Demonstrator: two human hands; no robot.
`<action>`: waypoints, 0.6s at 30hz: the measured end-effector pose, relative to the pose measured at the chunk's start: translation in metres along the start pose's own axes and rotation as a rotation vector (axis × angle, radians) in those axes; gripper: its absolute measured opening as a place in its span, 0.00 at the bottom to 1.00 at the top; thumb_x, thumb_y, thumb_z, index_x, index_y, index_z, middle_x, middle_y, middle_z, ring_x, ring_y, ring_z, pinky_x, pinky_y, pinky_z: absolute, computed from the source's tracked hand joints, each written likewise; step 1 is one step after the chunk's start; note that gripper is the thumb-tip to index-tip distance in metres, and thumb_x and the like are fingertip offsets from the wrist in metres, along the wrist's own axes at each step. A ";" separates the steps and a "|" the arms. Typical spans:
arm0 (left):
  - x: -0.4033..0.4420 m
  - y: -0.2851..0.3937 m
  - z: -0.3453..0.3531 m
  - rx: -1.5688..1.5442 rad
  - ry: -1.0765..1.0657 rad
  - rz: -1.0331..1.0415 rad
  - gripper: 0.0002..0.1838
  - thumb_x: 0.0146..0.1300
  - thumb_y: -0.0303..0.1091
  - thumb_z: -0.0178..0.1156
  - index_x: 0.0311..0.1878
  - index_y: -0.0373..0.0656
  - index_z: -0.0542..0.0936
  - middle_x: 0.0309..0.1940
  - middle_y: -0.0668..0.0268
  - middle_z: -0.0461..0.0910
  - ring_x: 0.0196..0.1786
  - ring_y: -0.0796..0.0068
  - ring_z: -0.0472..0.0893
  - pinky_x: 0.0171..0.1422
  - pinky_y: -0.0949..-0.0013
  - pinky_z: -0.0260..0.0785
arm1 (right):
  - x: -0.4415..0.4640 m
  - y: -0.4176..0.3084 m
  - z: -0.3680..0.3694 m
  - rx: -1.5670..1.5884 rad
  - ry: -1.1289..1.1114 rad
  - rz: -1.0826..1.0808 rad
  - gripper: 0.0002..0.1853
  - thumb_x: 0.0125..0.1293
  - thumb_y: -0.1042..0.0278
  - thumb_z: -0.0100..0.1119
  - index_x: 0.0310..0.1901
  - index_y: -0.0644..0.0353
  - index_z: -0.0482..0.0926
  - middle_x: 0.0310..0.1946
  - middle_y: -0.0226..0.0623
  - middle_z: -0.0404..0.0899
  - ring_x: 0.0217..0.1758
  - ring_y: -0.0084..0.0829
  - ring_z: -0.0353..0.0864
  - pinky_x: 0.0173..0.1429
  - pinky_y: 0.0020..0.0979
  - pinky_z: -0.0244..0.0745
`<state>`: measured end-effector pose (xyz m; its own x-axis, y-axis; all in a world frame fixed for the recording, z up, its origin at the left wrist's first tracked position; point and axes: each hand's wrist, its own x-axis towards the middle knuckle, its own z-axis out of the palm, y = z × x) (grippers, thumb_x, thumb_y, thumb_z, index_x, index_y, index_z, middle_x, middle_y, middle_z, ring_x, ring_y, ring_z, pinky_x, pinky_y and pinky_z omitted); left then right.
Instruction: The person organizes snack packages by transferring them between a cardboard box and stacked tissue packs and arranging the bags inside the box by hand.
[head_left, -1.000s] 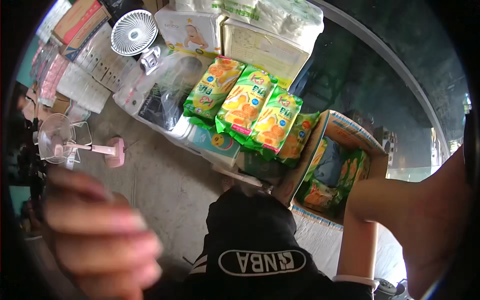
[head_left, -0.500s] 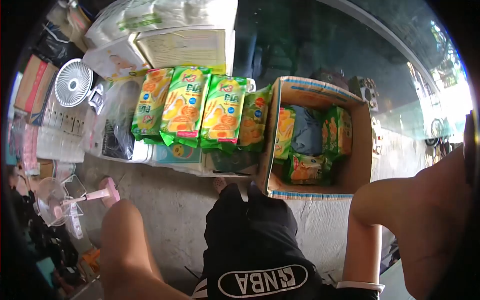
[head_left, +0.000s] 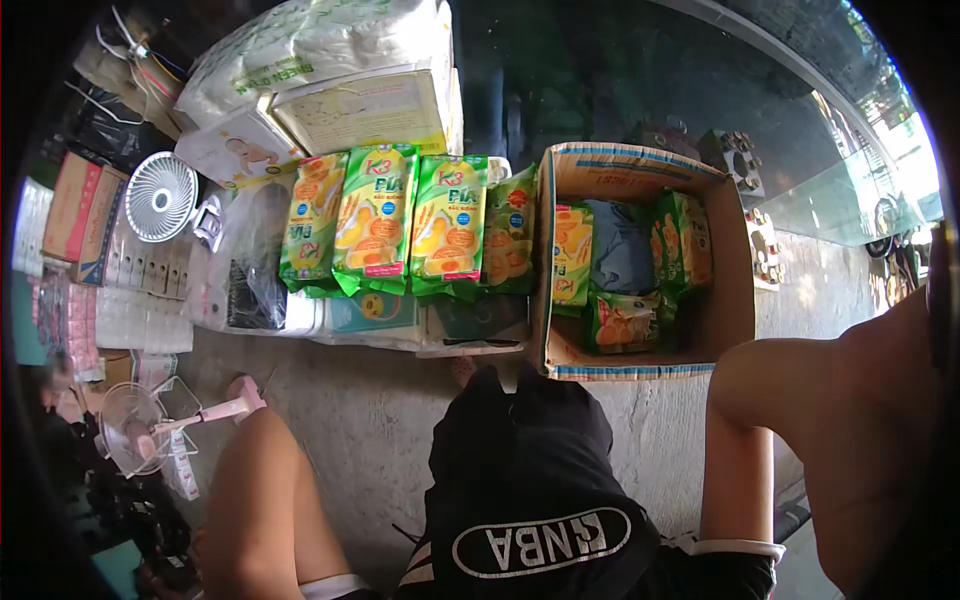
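Neither of my hands shows; only bare bent arms are visible, my left arm (head_left: 255,490) at the lower left and my right arm (head_left: 740,440) at the right, its forearm large near the camera. Three green and yellow packs stand out in a row: a left pack (head_left: 313,220), a middle pack (head_left: 374,215) and a right pack (head_left: 448,222). Another pack (head_left: 508,240) leans beside the box. Inside the open cardboard box (head_left: 648,368), several similar packs surround a blue-grey cloth (head_left: 620,250).
Behind the row are a white boxed item (head_left: 360,105) and a plastic-wrapped bundle (head_left: 300,45). A white fan (head_left: 162,197) stands at the left, with a pink fan (head_left: 135,428) below. Dark glass (head_left: 560,80) lies beyond the box.
The view has turned and levelled since a second ago. The blurred hand at the lower left has left the frame, and a bent arm shows there now. The packs look unmoved.
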<state>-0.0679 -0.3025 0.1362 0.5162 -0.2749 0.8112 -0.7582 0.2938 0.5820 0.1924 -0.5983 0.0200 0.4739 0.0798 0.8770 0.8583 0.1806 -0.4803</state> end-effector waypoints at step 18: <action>-0.095 0.023 -0.040 -0.593 -0.496 0.142 0.21 0.66 0.46 0.40 0.39 0.42 0.79 0.39 0.62 0.78 0.42 0.67 0.77 0.47 0.63 0.69 | 0.008 0.045 0.141 0.095 0.043 -0.020 0.14 0.56 0.65 0.50 0.44 0.61 0.72 0.42 0.39 0.72 0.45 0.32 0.71 0.52 0.34 0.65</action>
<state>-0.1188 -0.2324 0.0747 0.0866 -0.5337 0.8412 -0.3919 0.7581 0.5213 0.2074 -0.4517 0.0081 0.4669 0.0341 0.8837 0.8459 0.2742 -0.4575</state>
